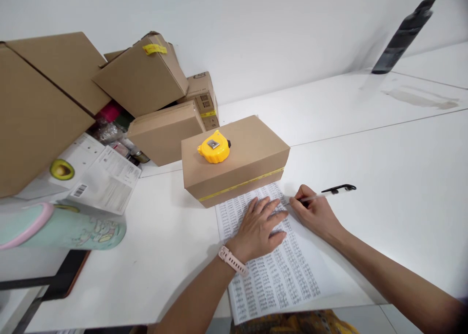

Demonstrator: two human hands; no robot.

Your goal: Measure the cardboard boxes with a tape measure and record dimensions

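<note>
A sheet of paper (263,285) covered in columns of handwriting lies on the white table. My left hand (259,229), with a pink band on the wrist, rests flat on the sheet with its fingers spread. In my right hand (316,212) is a pen (331,192), gripped between thumb and fingers, its tip at the sheet's right side near the top. Just beyond the paper stands a closed cardboard box (248,151) with a yellow strip along its side, covering the paper's far edge. On top of that box sits a yellow tape measure (215,147).
Several cardboard boxes (141,75) are piled at the left against the wall. A mint-green bottle (87,226) with a pink handle and a white package (109,178) with an avocado picture are nearer. A dark bottle (402,39) stands at the far right.
</note>
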